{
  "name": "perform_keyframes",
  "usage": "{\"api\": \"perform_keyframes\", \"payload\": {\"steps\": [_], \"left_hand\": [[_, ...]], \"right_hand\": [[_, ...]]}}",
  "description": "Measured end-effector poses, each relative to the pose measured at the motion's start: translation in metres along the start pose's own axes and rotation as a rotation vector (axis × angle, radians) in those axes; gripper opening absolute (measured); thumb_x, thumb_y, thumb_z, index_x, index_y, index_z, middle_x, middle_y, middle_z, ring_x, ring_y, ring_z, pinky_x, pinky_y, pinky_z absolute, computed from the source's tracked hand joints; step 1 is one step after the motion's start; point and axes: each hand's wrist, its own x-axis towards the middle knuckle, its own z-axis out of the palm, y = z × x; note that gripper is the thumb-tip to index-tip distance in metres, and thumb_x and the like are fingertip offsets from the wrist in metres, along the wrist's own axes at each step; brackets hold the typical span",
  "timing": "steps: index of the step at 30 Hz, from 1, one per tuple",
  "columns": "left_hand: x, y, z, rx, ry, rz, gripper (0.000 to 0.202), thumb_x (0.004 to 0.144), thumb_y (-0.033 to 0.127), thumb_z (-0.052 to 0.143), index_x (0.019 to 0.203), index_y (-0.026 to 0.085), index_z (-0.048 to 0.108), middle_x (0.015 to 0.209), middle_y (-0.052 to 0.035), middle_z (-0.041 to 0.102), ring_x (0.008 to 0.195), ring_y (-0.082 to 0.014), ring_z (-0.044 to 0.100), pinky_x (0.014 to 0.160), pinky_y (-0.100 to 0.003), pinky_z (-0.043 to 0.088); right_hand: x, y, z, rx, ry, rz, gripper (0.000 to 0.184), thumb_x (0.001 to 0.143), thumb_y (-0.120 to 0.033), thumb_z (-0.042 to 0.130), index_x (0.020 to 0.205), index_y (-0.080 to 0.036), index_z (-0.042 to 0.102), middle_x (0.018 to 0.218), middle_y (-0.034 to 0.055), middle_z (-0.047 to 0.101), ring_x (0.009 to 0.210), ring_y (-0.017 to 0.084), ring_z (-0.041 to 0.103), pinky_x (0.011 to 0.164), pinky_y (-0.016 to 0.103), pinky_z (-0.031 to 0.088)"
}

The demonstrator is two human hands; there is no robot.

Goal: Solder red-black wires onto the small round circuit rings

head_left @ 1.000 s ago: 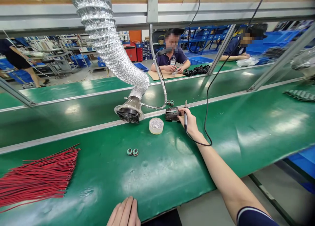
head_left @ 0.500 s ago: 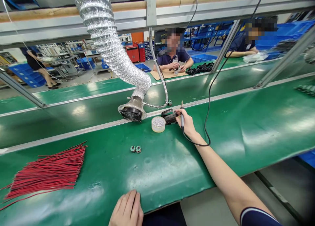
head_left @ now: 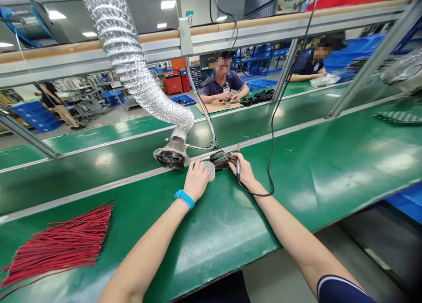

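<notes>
My right hand grips a soldering iron like a pen, tip up, its black cable looping to the right and up to the overhead rail. The hand rests beside a small dark metal stand on the green bench. My left hand, with a blue wristband, reaches forward and lies over a round white container just left of the stand; its fingers are curled over the rim, and I cannot see whether they pinch anything.
A silver flexible duct ending in a fan hood hangs just left of the hands. A bundle of red wires lies at the near left. Across the belts, two seated people work; blue bins stand behind.
My left hand has left the bench's near edge and reached forward to the white container. The two small rings on the bench are now hidden by my arm. The view tilted up slightly.
</notes>
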Motion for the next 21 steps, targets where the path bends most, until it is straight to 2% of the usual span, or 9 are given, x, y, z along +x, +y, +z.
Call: {"api": "perform_keyframes", "payload": {"steps": [2,4,9,15,18,21], "left_hand": [[0.006,-0.008,0.013,0.027,-0.001,0.013,0.014,0.093,0.023,0.073,0.100,0.011,0.077,0.129,-0.0203,0.069,0.137,-0.0380,0.057,0.123,-0.058,0.041],[0.005,-0.016,0.018,0.062,0.011,0.010,0.013,0.095,0.020,0.069,0.097,0.011,0.078,0.131,-0.0211,0.069,0.138,-0.0381,0.057,0.123,-0.058,0.041],[0.006,-0.027,0.015,0.164,-0.026,-0.001,0.023,0.100,0.014,0.057,0.101,0.007,0.079,0.131,-0.0233,0.069,0.136,-0.0374,0.059,0.119,-0.052,0.046],[0.010,-0.023,0.018,0.281,-0.048,-0.001,0.031,0.102,0.010,0.047,0.106,0.004,0.077,0.129,-0.0227,0.070,0.131,-0.0350,0.061,0.118,-0.047,0.045],[0.002,-0.021,0.009,0.207,0.000,0.013,0.028,0.103,0.016,0.051,0.114,0.005,0.074,0.133,-0.0224,0.068,0.132,-0.0350,0.060,0.117,-0.049,0.046],[-0.012,-0.032,-0.013,0.050,0.107,-0.037,0.023,0.103,0.026,0.058,0.114,0.013,0.074,0.131,-0.0179,0.069,0.127,-0.0326,0.061,0.110,-0.049,0.049]], "right_hand": [[0.000,0.000,0.000,0.008,-0.003,-0.013,0.031,0.092,-0.042,0.060,0.117,-0.025,0.059,0.111,0.0116,0.076,0.101,0.029,0.075,0.090,0.047,0.061],[0.001,0.001,0.002,0.016,-0.005,-0.016,0.028,0.093,-0.041,0.059,0.116,-0.025,0.059,0.111,0.0110,0.075,0.102,0.029,0.074,0.091,0.047,0.061],[0.001,0.003,0.007,0.052,-0.022,-0.006,0.028,0.093,-0.040,0.059,0.117,-0.026,0.059,0.109,0.0100,0.075,0.101,0.028,0.072,0.091,0.047,0.061],[-0.003,0.000,0.013,0.119,-0.067,0.011,0.033,0.093,-0.044,0.063,0.120,-0.025,0.059,0.111,0.0102,0.074,0.097,0.028,0.074,0.091,0.048,0.061],[-0.004,-0.004,0.012,0.093,-0.074,-0.005,0.035,0.093,-0.044,0.064,0.122,-0.024,0.059,0.111,0.0108,0.075,0.098,0.029,0.074,0.091,0.048,0.061],[-0.004,-0.010,0.009,0.000,-0.047,-0.022,0.039,0.090,-0.044,0.066,0.122,-0.023,0.061,0.111,0.0116,0.075,0.098,0.030,0.074,0.090,0.047,0.060]]}}
